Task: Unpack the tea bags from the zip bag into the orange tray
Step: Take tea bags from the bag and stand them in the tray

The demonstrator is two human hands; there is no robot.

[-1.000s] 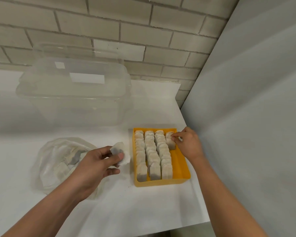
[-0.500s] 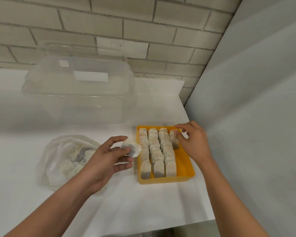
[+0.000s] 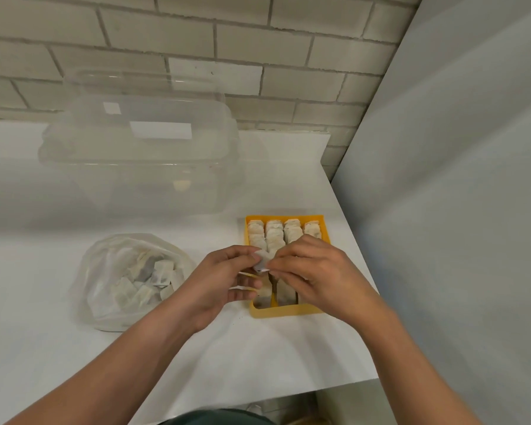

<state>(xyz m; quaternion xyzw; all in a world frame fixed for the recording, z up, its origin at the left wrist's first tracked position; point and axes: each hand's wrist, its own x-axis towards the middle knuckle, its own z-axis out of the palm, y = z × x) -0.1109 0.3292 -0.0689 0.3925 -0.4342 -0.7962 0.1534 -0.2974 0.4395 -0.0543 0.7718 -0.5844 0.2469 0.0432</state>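
No legible text or numbers; two white labels (image 3: pixel 161 130) on clear box (image 3: pixel 105 182) appear blank.

White surface (image 3: pixel 258 363) bearing a clear lidded container (image 3: pixel 141 167) at the back, a zip bag (image 3: pixel 105 289) holding tea bags (image 3: pixel 163 268) nearer the front, and an orange tray (image 3: pixel 284 311) to its right

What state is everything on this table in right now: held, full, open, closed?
Small white tea bag: pinched between both hands, above the tray.
Left hand: holds that tea bag.
Right hand: pinches the same tea bag.
Orange plastic tray: holds rows of upright tea bags, partly hidden by the hands.
Clear plastic zip bag: lies on the table with loose tea bags inside.
Large clear plastic box: lid on, it seems.
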